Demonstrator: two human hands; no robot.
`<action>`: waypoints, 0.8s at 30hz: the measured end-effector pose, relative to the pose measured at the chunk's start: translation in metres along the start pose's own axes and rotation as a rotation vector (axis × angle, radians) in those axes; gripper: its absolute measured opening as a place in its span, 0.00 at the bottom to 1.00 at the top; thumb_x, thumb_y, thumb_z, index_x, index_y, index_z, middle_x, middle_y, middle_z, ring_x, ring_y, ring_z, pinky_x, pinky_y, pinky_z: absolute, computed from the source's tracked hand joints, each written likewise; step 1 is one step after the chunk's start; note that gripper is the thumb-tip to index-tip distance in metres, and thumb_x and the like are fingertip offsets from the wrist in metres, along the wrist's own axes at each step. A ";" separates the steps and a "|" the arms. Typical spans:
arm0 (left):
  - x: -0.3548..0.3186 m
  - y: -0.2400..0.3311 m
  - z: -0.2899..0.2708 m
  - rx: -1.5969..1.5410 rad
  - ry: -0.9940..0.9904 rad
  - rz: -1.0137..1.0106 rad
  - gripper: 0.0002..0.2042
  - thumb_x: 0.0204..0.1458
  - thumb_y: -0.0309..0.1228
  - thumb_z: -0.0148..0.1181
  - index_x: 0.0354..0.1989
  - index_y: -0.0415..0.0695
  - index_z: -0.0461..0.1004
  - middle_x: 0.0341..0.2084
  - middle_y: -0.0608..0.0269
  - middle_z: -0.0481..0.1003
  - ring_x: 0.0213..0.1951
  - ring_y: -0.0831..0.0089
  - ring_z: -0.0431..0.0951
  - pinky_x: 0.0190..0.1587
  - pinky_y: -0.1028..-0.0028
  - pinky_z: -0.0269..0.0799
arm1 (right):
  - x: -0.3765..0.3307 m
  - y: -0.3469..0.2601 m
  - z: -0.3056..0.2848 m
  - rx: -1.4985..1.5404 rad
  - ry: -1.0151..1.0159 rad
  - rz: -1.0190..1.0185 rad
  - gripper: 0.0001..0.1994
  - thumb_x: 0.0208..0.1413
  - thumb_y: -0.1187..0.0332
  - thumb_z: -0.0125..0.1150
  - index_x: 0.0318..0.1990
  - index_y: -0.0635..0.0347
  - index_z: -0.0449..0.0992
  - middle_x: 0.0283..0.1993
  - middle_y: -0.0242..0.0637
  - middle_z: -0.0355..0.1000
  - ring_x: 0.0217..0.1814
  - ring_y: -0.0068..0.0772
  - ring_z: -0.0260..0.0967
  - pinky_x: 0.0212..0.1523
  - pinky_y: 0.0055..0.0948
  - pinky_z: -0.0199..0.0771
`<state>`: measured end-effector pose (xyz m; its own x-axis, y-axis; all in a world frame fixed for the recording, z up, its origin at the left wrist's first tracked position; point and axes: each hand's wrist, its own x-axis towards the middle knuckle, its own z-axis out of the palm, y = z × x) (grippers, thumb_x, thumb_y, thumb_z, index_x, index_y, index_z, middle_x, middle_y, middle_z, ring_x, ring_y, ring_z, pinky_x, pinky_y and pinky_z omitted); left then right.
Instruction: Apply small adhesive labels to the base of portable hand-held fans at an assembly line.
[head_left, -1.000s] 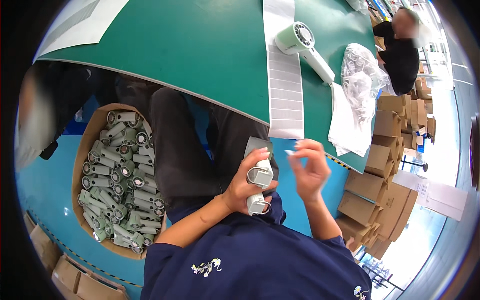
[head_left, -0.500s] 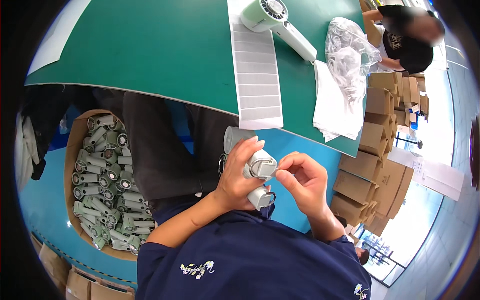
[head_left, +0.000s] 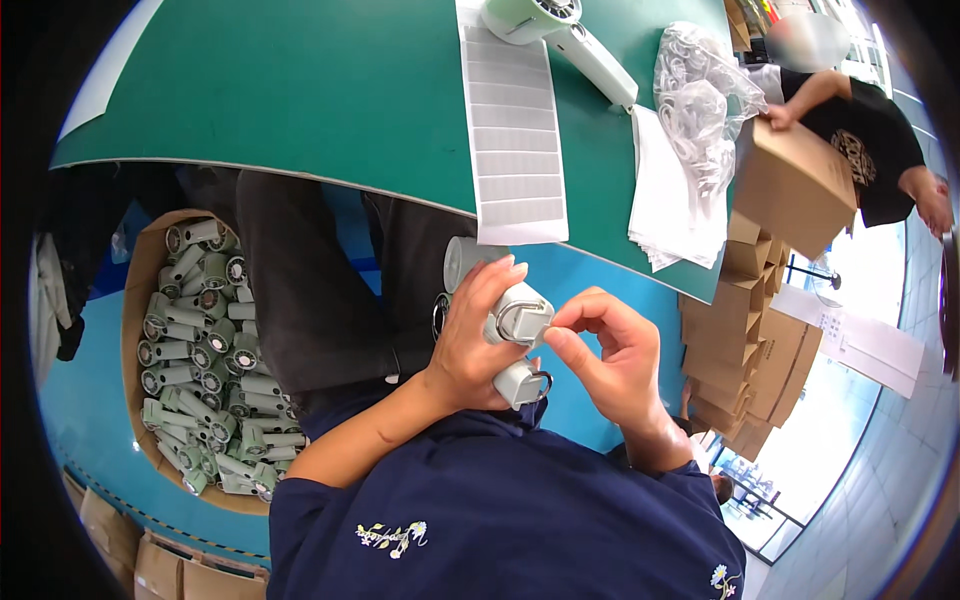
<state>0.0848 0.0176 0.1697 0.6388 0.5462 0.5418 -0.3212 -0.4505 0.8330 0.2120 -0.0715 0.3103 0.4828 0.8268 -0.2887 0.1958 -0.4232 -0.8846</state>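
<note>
At left, a cardboard box (head_left: 134, 310) holds a heap of pale-green fans (head_left: 205, 350); to its right, in front of the torso, the left hand (head_left: 470, 340) is wrapped around two handheld fans, the upper fan (head_left: 526, 320) showing its handle end above that of the lower fan (head_left: 517, 386). The right hand (head_left: 620, 362), apart from them a second ago, is now at the upper handle end, thumb and forefinger pressed together, so close finger work there appears under way; I cannot tell whether anything small is pinched. Farther right, a co-worker's hand (head_left: 781, 116) has come to a carton (head_left: 800, 185).
</note>
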 end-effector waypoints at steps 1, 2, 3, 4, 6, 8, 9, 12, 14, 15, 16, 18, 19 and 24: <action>0.000 0.000 0.000 -0.003 0.001 -0.004 0.17 0.37 0.34 0.76 0.36 0.41 0.81 0.65 0.34 0.64 0.65 0.33 0.68 0.66 0.38 0.63 | 0.000 0.000 0.000 -0.003 0.004 0.008 0.06 0.60 0.79 0.68 0.43 0.69 0.77 0.41 0.37 0.76 0.44 0.25 0.75 0.49 0.25 0.77; 0.000 -0.001 0.000 -0.010 0.005 0.000 0.17 0.37 0.34 0.76 0.36 0.41 0.81 0.65 0.34 0.64 0.65 0.33 0.68 0.66 0.38 0.63 | 0.000 -0.001 0.001 -0.005 0.006 0.015 0.06 0.61 0.79 0.68 0.43 0.69 0.77 0.41 0.37 0.75 0.44 0.24 0.75 0.49 0.25 0.77; 0.000 -0.001 0.000 -0.016 0.009 0.002 0.17 0.37 0.34 0.76 0.36 0.41 0.81 0.65 0.34 0.64 0.65 0.33 0.68 0.66 0.38 0.63 | 0.000 -0.001 0.001 -0.001 0.005 0.023 0.06 0.61 0.79 0.68 0.43 0.69 0.77 0.41 0.37 0.75 0.44 0.24 0.75 0.48 0.25 0.77; 0.000 -0.001 0.000 -0.023 0.013 0.005 0.17 0.37 0.34 0.76 0.36 0.41 0.81 0.65 0.34 0.64 0.65 0.33 0.68 0.66 0.38 0.63 | 0.000 -0.002 0.001 -0.006 0.009 0.022 0.06 0.61 0.79 0.68 0.43 0.69 0.77 0.41 0.37 0.75 0.43 0.24 0.74 0.48 0.25 0.77; 0.000 -0.001 0.000 -0.018 0.014 0.002 0.17 0.37 0.34 0.76 0.35 0.41 0.80 0.65 0.34 0.64 0.65 0.33 0.67 0.66 0.38 0.63 | 0.000 -0.002 0.002 -0.006 0.012 0.021 0.06 0.61 0.79 0.68 0.43 0.68 0.77 0.41 0.36 0.75 0.43 0.23 0.74 0.48 0.24 0.76; -0.001 -0.001 0.000 -0.018 0.014 0.000 0.16 0.37 0.34 0.76 0.35 0.41 0.80 0.65 0.34 0.64 0.65 0.33 0.67 0.66 0.38 0.63 | 0.000 -0.002 0.003 -0.015 0.029 0.014 0.07 0.61 0.79 0.69 0.43 0.68 0.77 0.41 0.36 0.75 0.42 0.23 0.73 0.47 0.24 0.76; -0.001 -0.001 0.000 -0.018 0.015 0.000 0.16 0.37 0.34 0.76 0.34 0.41 0.80 0.65 0.34 0.64 0.65 0.33 0.67 0.66 0.38 0.63 | 0.000 -0.003 0.004 -0.014 0.035 0.009 0.07 0.61 0.79 0.69 0.43 0.68 0.77 0.41 0.36 0.75 0.42 0.23 0.73 0.46 0.23 0.75; -0.001 -0.001 0.000 -0.027 0.023 0.004 0.16 0.37 0.34 0.76 0.33 0.40 0.80 0.65 0.34 0.64 0.65 0.33 0.67 0.66 0.39 0.63 | 0.000 -0.004 0.005 -0.087 0.022 -0.013 0.07 0.60 0.78 0.69 0.43 0.68 0.77 0.40 0.35 0.75 0.41 0.21 0.72 0.44 0.22 0.74; -0.001 -0.001 0.000 -0.031 0.027 0.003 0.16 0.37 0.34 0.76 0.33 0.40 0.80 0.65 0.34 0.64 0.65 0.33 0.67 0.66 0.39 0.63 | 0.000 -0.005 0.005 -0.123 0.033 -0.028 0.07 0.60 0.78 0.69 0.43 0.68 0.77 0.40 0.35 0.75 0.40 0.21 0.72 0.43 0.22 0.73; -0.001 -0.002 0.000 -0.031 0.028 0.002 0.16 0.37 0.33 0.76 0.33 0.40 0.80 0.65 0.34 0.64 0.65 0.33 0.67 0.66 0.39 0.63 | 0.000 -0.005 0.006 -0.141 0.038 -0.035 0.07 0.60 0.78 0.69 0.43 0.67 0.77 0.40 0.35 0.75 0.40 0.21 0.72 0.43 0.21 0.72; -0.001 -0.002 0.001 -0.032 0.029 0.003 0.16 0.37 0.33 0.76 0.33 0.40 0.80 0.65 0.34 0.64 0.65 0.33 0.67 0.66 0.39 0.63 | 0.000 -0.005 0.006 -0.129 0.044 -0.030 0.07 0.60 0.78 0.70 0.43 0.67 0.77 0.40 0.34 0.75 0.40 0.20 0.71 0.42 0.21 0.72; -0.002 -0.003 0.001 -0.035 0.032 0.006 0.16 0.37 0.33 0.76 0.33 0.39 0.80 0.65 0.34 0.64 0.65 0.33 0.67 0.66 0.39 0.63 | 0.000 -0.005 0.007 -0.106 0.053 -0.019 0.07 0.60 0.78 0.70 0.43 0.67 0.77 0.39 0.34 0.75 0.39 0.20 0.71 0.42 0.21 0.71; -0.002 -0.003 0.001 -0.031 0.030 0.008 0.16 0.37 0.33 0.76 0.33 0.39 0.80 0.65 0.34 0.64 0.65 0.32 0.67 0.66 0.39 0.63 | 0.000 -0.005 0.008 -0.099 0.057 -0.023 0.07 0.60 0.78 0.70 0.43 0.67 0.77 0.39 0.34 0.75 0.39 0.20 0.70 0.41 0.21 0.71; -0.002 -0.002 0.001 -0.031 0.035 -0.003 0.16 0.37 0.33 0.76 0.32 0.39 0.80 0.65 0.34 0.64 0.65 0.32 0.67 0.66 0.39 0.63 | 0.002 -0.002 0.013 -0.097 0.127 -0.089 0.06 0.58 0.76 0.71 0.40 0.64 0.79 0.35 0.33 0.75 0.30 0.19 0.66 0.33 0.22 0.67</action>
<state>0.0852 0.0171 0.1667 0.6149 0.5724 0.5425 -0.3409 -0.4274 0.8373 0.2015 -0.0640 0.3062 0.5622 0.8120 -0.1566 0.3210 -0.3888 -0.8636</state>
